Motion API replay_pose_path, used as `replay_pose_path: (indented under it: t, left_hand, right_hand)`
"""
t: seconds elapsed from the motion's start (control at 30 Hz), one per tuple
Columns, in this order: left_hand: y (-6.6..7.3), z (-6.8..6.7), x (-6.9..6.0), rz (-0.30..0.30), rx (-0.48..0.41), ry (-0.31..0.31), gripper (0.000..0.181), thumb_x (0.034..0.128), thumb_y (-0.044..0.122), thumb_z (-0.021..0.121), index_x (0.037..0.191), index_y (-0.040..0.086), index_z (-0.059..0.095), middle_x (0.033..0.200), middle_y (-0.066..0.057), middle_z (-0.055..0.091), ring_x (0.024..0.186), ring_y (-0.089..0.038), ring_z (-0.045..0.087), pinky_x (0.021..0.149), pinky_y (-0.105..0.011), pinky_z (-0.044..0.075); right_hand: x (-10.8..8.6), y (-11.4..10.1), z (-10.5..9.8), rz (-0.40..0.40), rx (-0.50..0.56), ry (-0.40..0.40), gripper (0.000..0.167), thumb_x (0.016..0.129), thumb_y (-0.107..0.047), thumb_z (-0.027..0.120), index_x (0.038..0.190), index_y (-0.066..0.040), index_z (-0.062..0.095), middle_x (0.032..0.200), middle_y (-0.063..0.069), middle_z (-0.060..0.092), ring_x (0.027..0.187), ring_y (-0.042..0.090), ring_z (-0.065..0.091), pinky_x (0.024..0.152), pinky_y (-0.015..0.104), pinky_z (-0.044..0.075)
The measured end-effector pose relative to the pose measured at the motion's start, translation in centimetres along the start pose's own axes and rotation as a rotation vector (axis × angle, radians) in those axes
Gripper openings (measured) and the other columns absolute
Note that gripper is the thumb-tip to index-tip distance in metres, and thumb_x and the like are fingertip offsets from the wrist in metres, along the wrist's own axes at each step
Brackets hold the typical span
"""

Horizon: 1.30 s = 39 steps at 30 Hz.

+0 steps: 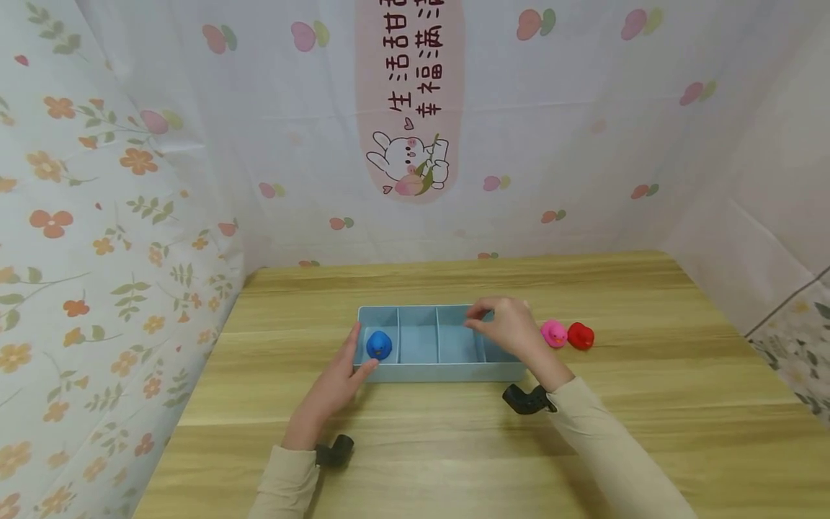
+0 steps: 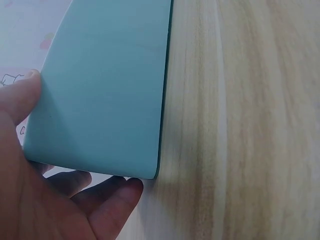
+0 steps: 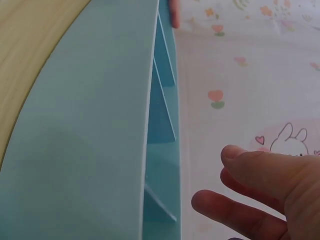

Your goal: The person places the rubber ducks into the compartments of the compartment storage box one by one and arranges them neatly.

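Note:
A pale blue divided storage box [image 1: 418, 372] lies lengthwise across the wooden table. In its leftmost compartment sits a blue rubber duck [image 1: 379, 345]. My left hand [image 1: 333, 386] holds the box's left end, thumb at the front rim and fingers along the end wall; the left wrist view shows those fingers [image 2: 116, 207] bent about the corner. My right hand [image 1: 509, 326] hovers above the right part of the box, hiding some of the rightmost compartment. Between its thumb and bent fingers [image 3: 235, 212] nothing shows. A pink rubber duck [image 1: 555, 334] stands just right of that hand, beside a red rubber duck [image 1: 581, 336].
A white cloth [image 1: 551, 144] with printed tulips and a rabbit hangs behind the table [image 1: 428, 447]. Flowered cloth [image 1: 117, 274] hangs along the left side. Dark wrist cameras [image 1: 524, 398] jut from both sleeves.

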<state>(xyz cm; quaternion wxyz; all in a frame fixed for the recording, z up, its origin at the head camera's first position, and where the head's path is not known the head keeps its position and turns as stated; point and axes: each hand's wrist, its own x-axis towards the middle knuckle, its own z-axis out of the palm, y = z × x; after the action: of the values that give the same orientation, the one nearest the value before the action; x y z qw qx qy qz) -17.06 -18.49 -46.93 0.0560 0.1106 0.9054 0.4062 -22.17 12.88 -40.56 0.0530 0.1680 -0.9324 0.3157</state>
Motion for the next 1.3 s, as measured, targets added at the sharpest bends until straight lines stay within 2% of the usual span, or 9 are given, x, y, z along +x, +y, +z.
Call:
replay_pose_path:
  t: [0.07, 0.23, 0.5, 0.67, 0.73, 0.83, 0.97, 1.3]
  left_hand:
    - [0.0, 0.0, 0.0, -0.003, 0.001, -0.005, 0.079, 0.0983, 0.035, 0.052, 0.155, 0.012, 0.002, 0.16, -0.014, 0.01, 0.146, -0.034, 0.015, 0.117, -0.052, 0.017]
    - [0.0, 0.0, 0.0, -0.013, -0.002, -0.007, 0.079, 0.0986, 0.035, 0.051, 0.155, 0.014, 0.001, 0.161, -0.013, 0.009, 0.146, -0.034, 0.014, 0.117, -0.052, 0.017]
    - [0.1, -0.1, 0.0, 0.006, -0.008, -0.007, 0.079, 0.0985, 0.034, 0.052, 0.155, 0.01, 0.002, 0.16, -0.015, 0.009, 0.146, -0.035, 0.014, 0.117, -0.052, 0.017]
    - [0.1, -0.1, 0.0, 0.005, -0.015, -0.009, 0.079, 0.0985, 0.034, 0.052, 0.155, 0.011, 0.001, 0.16, -0.014, 0.009, 0.146, -0.034, 0.013, 0.117, -0.052, 0.016]
    - [0.1, -0.1, 0.0, 0.008, -0.015, -0.007, 0.079, 0.0985, 0.033, 0.052, 0.155, 0.01, 0.001, 0.16, -0.014, 0.009, 0.146, -0.034, 0.013, 0.117, -0.052, 0.016]
    - [0.1, -0.1, 0.1, 0.016, -0.014, -0.002, 0.079, 0.0984, 0.033, 0.052, 0.155, 0.01, 0.002, 0.16, -0.015, 0.009, 0.146, -0.035, 0.014, 0.117, -0.052, 0.017]
    - [0.0, -0.1, 0.0, 0.017, -0.011, -0.004, 0.079, 0.0984, 0.034, 0.052, 0.155, 0.01, 0.002, 0.16, -0.014, 0.01, 0.146, -0.035, 0.014, 0.117, -0.053, 0.017]
    - [-0.1, 0.0, 0.0, 0.011, -0.007, -0.007, 0.079, 0.0983, 0.035, 0.052, 0.155, 0.01, 0.002, 0.16, -0.015, 0.01, 0.146, -0.035, 0.015, 0.116, -0.052, 0.018]
  right_hand:
    - [-0.2, 0.3, -0.1, 0.008, 0.0, -0.006, 0.013, 0.082, -0.021, 0.076, 0.091, -0.013, 0.075, 0.084, -0.003, 0.072, 0.086, 0.021, 0.067, 0.096, 0.058, 0.027]
    - [-0.6, 0.9, -0.4, 0.012, 0.0, 0.016, 0.012, 0.081, -0.021, 0.076, 0.09, -0.013, 0.075, 0.083, -0.002, 0.072, 0.085, 0.023, 0.067, 0.091, 0.056, 0.03]
    - [-1.3, 2.0, -0.9, 0.029, -0.011, 0.057, 0.011, 0.082, -0.021, 0.076, 0.09, -0.013, 0.075, 0.083, -0.001, 0.073, 0.082, 0.024, 0.065, 0.09, 0.053, 0.032]
    - [-1.7, 2.9, -1.3, 0.055, -0.023, 0.061, 0.012, 0.082, -0.023, 0.075, 0.091, -0.014, 0.075, 0.085, -0.001, 0.073, 0.082, 0.023, 0.062, 0.077, 0.038, 0.045]
    - [-1.8, 3.1, -1.5, 0.057, -0.02, 0.071, 0.011, 0.082, -0.023, 0.075, 0.091, -0.015, 0.075, 0.085, -0.002, 0.073, 0.081, 0.021, 0.06, 0.07, 0.031, 0.046]
    - [-2.0, 3.4, -1.8, 0.045, -0.01, 0.089, 0.011, 0.082, -0.022, 0.076, 0.089, -0.014, 0.075, 0.085, -0.001, 0.073, 0.078, 0.019, 0.06, 0.067, 0.028, 0.047]
    - [-2.3, 3.8, -2.1, 0.039, -0.005, 0.098, 0.01, 0.082, -0.021, 0.076, 0.088, -0.014, 0.075, 0.084, -0.001, 0.073, 0.077, 0.018, 0.06, 0.066, 0.029, 0.048]
    - [-2.7, 5.3, -3.3, 0.091, -0.013, 0.111, 0.012, 0.083, -0.021, 0.075, 0.091, -0.012, 0.075, 0.089, 0.003, 0.074, 0.083, 0.021, 0.064, 0.081, 0.044, 0.051]
